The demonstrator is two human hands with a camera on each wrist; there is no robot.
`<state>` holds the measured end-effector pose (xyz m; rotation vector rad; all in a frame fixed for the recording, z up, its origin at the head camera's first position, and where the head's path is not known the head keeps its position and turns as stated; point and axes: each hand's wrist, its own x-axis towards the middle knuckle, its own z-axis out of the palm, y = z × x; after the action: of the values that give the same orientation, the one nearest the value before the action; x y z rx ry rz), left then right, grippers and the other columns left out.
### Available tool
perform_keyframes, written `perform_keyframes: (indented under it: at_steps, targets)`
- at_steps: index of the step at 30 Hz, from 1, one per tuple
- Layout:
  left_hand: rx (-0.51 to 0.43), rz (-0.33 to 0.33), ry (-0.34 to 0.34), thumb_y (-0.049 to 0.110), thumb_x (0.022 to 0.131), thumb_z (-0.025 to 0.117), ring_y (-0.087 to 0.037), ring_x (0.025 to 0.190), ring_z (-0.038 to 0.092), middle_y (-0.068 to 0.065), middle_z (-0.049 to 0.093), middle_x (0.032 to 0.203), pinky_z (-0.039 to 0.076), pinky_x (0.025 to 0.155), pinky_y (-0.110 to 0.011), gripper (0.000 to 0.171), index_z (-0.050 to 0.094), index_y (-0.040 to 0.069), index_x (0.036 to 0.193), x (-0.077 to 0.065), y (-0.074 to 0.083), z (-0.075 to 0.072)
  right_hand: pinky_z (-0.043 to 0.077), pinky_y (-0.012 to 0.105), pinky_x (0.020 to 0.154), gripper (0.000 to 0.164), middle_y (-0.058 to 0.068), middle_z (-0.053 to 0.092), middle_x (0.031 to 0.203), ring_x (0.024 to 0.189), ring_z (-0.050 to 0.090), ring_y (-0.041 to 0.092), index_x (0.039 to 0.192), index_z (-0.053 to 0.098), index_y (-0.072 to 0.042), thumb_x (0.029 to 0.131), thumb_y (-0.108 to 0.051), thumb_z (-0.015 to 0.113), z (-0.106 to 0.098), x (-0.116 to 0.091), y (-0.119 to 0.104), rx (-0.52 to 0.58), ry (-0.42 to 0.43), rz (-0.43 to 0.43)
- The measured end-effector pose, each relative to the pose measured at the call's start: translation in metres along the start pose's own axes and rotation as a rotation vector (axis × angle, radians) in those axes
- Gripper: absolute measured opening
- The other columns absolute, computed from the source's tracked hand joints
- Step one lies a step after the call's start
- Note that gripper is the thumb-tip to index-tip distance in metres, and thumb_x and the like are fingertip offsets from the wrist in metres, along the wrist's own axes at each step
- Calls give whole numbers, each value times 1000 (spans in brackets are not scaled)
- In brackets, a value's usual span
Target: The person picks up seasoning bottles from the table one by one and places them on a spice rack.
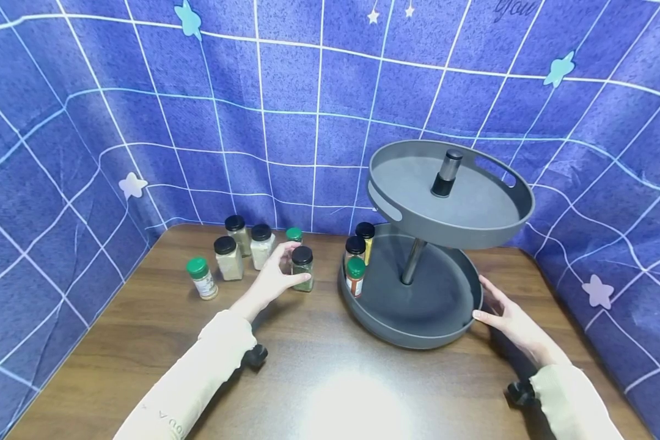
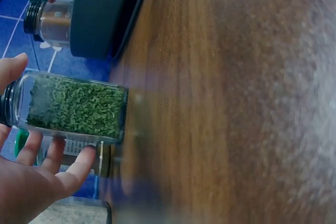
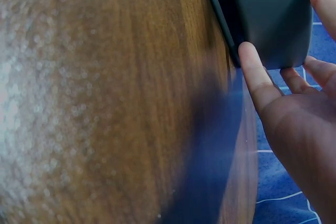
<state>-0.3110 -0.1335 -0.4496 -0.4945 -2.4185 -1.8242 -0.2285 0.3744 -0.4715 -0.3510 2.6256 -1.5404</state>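
Observation:
My left hand (image 1: 275, 275) is at a clear, black-capped spice jar of green herb flakes (image 1: 302, 270), holding it between thumb and fingers. Seen from the left wrist, the thumb lies along one side near the neck of the herb jar (image 2: 76, 107), fingertips right at the other side. My right hand (image 1: 508, 318) holds the outer wall of a dark grey two-tier turntable rack (image 1: 412, 339) at its right side. In the right wrist view, one fingertip presses low on the rack wall (image 3: 273, 19); other fingers reach around behind it.
Left of the herb jar stand several jars, including a green-capped shaker (image 1: 202, 278) and a black-capped jar of pale powder (image 1: 228, 260). Another green-capped jar (image 1: 294, 235) is behind it. Three jars, including an orange-red one (image 1: 355, 278), sit in the lower tier's left side.

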Motion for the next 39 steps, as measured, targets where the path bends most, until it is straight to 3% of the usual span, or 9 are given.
perform_keyframes:
  at_steps: [5, 11, 19, 26, 34, 37, 39]
  targets:
    - [-13, -34, 6, 2, 74, 77, -38, 112, 51, -22, 52, 123, 39, 97, -47, 70, 42, 2, 135, -5, 12, -1, 32, 3, 91, 78, 29, 27, 148, 134, 33, 23, 152, 12, -12, 92, -14, 62, 1, 0, 0, 4, -1, -1]
    - [-104, -84, -15, 1, 76, 75, -41, 117, 50, -24, 51, 127, 39, 101, -51, 66, 42, 3, 134, -3, 8, -4, 31, 3, 91, 79, 29, 25, 149, 135, 28, 34, 152, 11, -12, 92, -14, 61, 0, 1, -1, 14, -8, -2]
    - [-100, -57, -19, 2, 78, 74, -41, 118, 49, -24, 53, 126, 34, 106, -51, 61, 45, 1, 132, -1, 3, -4, 31, 3, 91, 79, 29, 25, 149, 134, 28, 36, 152, 10, -11, 92, -14, 61, 0, 1, 0, 0, -8, -3]
    - [-71, -43, -14, 2, 79, 73, -35, 117, 50, -24, 55, 122, 35, 105, -48, 56, 47, -3, 128, 0, 1, -3, 31, 3, 90, 79, 28, 27, 148, 133, 32, 28, 152, 11, -12, 92, -15, 62, 0, 2, -1, -10, -1, 5]
    - [-64, -37, -15, 2, 79, 73, -37, 114, 50, -25, 56, 121, 36, 103, -49, 53, 49, -3, 125, 0, 1, -3, 30, 1, 89, 79, 28, 26, 149, 133, 24, 46, 152, 11, -13, 92, -15, 61, 1, 1, 1, -5, -2, 7]
    - [-69, -37, -15, 2, 78, 73, -37, 114, 50, -25, 56, 120, 36, 103, -49, 53, 49, -3, 125, 1, 1, -3, 30, 1, 88, 79, 28, 27, 148, 132, 25, 47, 152, 10, -13, 92, -16, 61, 1, 1, 3, -13, 0, 8]
    - [-68, -39, -16, 1, 79, 73, -37, 113, 51, -25, 56, 120, 37, 103, -48, 52, 50, -4, 125, 0, 3, -4, 30, 1, 88, 79, 28, 28, 148, 133, 28, 40, 152, 11, -13, 92, -16, 61, 0, 1, 3, -20, 3, 9]
